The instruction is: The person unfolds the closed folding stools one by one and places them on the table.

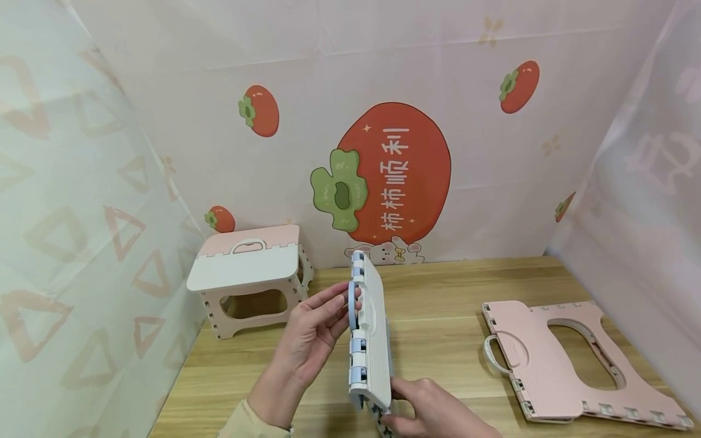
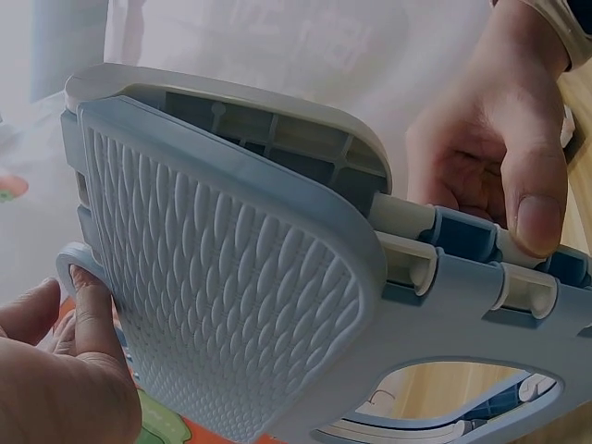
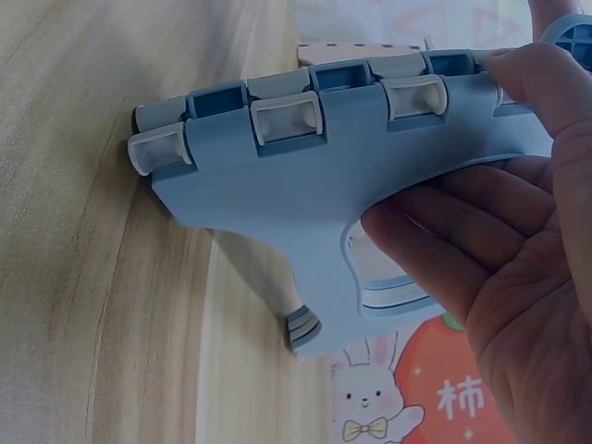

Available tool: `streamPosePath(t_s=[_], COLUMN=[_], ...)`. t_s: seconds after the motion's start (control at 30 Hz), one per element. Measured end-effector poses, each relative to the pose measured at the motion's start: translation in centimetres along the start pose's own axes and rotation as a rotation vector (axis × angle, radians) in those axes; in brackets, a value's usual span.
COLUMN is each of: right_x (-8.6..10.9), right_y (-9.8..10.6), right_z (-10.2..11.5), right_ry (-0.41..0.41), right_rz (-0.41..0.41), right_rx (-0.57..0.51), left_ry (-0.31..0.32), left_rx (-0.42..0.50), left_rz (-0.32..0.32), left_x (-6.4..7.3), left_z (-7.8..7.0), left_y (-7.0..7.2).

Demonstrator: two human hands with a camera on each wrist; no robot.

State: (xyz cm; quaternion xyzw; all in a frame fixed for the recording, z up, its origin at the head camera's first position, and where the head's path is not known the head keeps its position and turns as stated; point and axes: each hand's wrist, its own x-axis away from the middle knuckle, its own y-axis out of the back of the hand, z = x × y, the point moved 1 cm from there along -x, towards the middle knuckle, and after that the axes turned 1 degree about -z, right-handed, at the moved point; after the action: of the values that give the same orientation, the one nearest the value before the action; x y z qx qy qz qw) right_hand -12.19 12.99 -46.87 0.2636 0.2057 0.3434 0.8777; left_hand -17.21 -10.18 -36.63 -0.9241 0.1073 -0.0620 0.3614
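A blue and white folding stool (image 1: 376,350) stands on edge between my hands, mostly folded. My left hand (image 1: 314,337) grips its blue carry handle (image 1: 352,313), with a finger through the loop in the left wrist view. Lower on the right, my right hand (image 1: 432,412) holds the leg panel (image 3: 324,185). Its thumb lies on the hinged edge and its fingers reach into the cutout. In the left wrist view the woven-patterned seat half (image 2: 222,250) shows a wedge-shaped gap beside the white half (image 2: 277,102).
At the back left a pink and white folding stool (image 1: 246,267) stands unfolded. To the right a pink folding stool (image 1: 542,359) lies flat on the wooden table (image 1: 438,298). Printed cloth (image 1: 328,61) walls the table at the back and sides.
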Motion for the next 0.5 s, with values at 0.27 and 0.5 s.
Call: streamPosePath(t_s=[0.27, 0.5], right_x=[-0.05, -0.09], right_y=[-0.16, -0.08], right_z=[-0.69, -1.04], right_ry=[0.042, 0.020], right_rz=[-0.025, -0.006], right_rx=[-0.001, -0.078], left_ry=[0.008, 0.023], left_rx=[0.006, 0.010], left_rz=[0.014, 0.036], left_x=[-0.15, -0.14], left_z=[0.06, 0.01], left_y=[-0.29, -0.54])
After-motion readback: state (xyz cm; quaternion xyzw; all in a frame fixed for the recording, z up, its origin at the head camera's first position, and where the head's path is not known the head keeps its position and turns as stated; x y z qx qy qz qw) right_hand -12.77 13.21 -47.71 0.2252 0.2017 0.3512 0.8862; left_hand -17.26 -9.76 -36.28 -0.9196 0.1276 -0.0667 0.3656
